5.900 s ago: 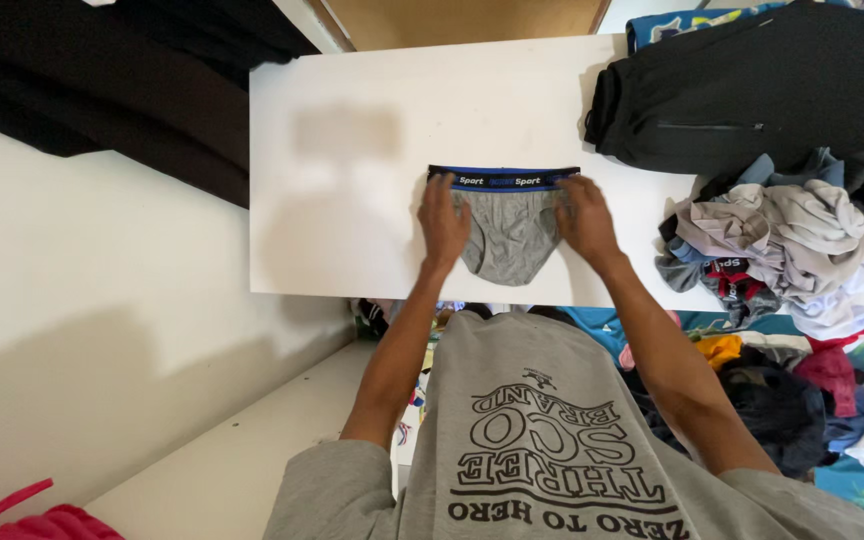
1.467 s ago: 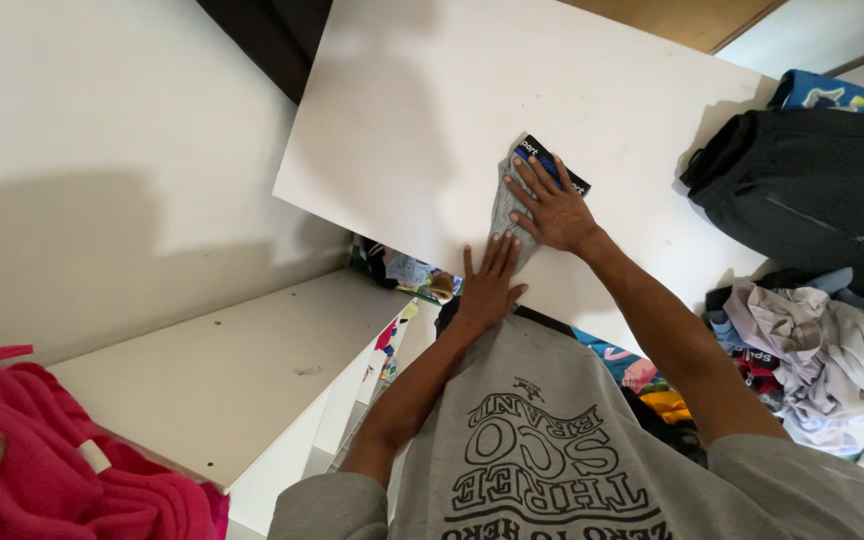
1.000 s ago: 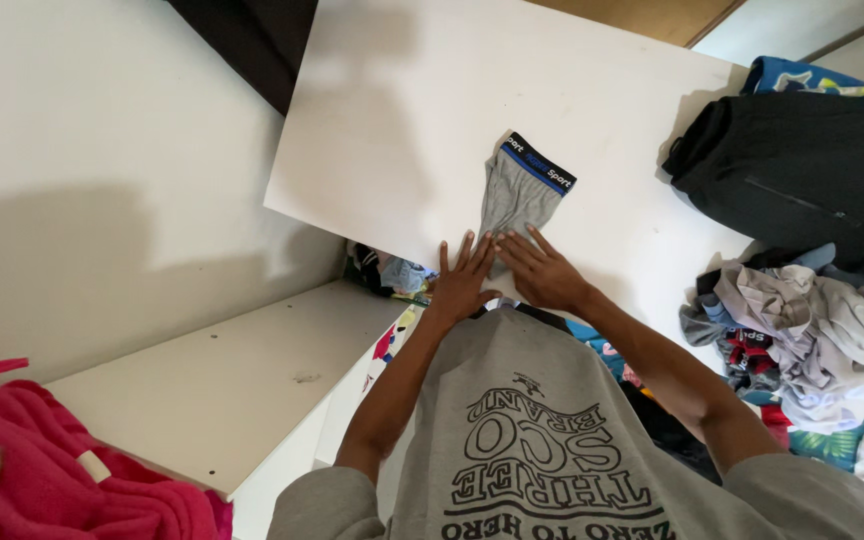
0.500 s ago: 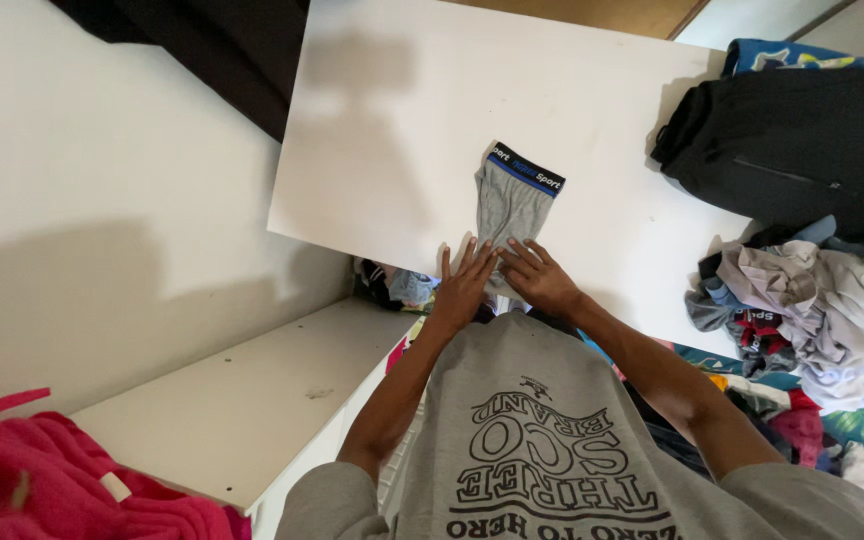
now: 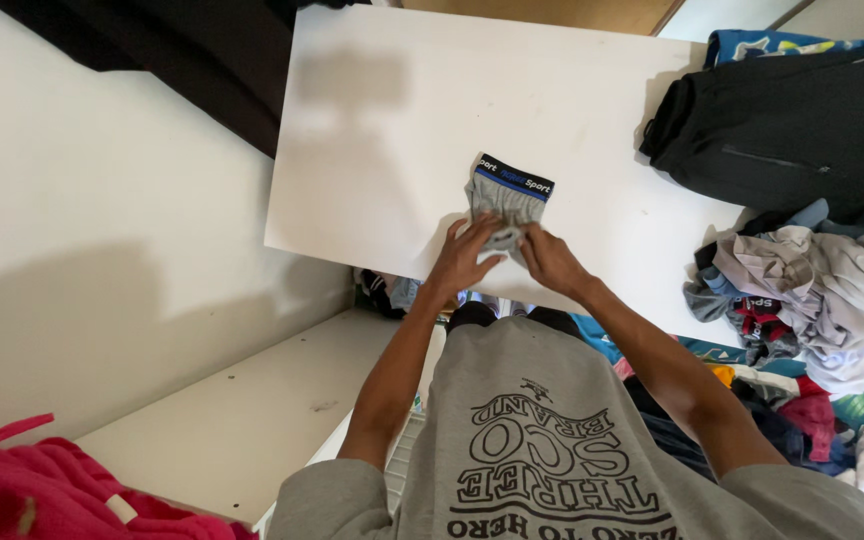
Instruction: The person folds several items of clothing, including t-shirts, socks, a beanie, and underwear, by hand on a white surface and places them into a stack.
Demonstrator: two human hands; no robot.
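Two hands on one garment. White board [image 5: 392, 130] carries folded grey briefs [image 5: 508, 200] at its 6 o'clock edge; dark jacket [image 5: 802, 120] at 3 o'clock, well apart. Left hand [image 5: 465, 258] and right hand [image 5: 548, 258] pinch the lower hem — fingers closed on cloth. Briefs look light, soft, limp — best taken at the folded edges.

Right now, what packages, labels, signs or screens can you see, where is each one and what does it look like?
No packages, signs or screens show.
Waistband: far end of the folded grey underwear on the white board; a black strip, blue edge, white lettering. Left hand and right hand hold the near end.
Shirt print: on the person's grey shirt, bottom centre; black outlined lettering.
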